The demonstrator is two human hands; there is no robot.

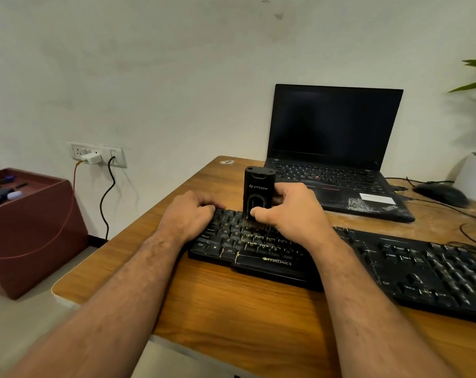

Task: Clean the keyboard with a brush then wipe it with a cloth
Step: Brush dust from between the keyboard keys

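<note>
Brush (258, 193) is gripped upright by the right hand (294, 211), bristles on the keyboard (340, 263); beside it, the left hand's (189, 214) curled fingers hold the keyboard's edge.

Tabletop (231, 309): wood-grain, warm brown, low satin sheen. On it I see the keyboard (395, 271), black plastic, slightly glossy keycaps. Brush (258, 190) standing on the keyboard: matt black plastic body, fine bristles. Laptop (338, 159) behind the keyboard: matt black, scuffed palm rest. Mouse (440, 193) beside the laptop: smooth black plastic.
</note>
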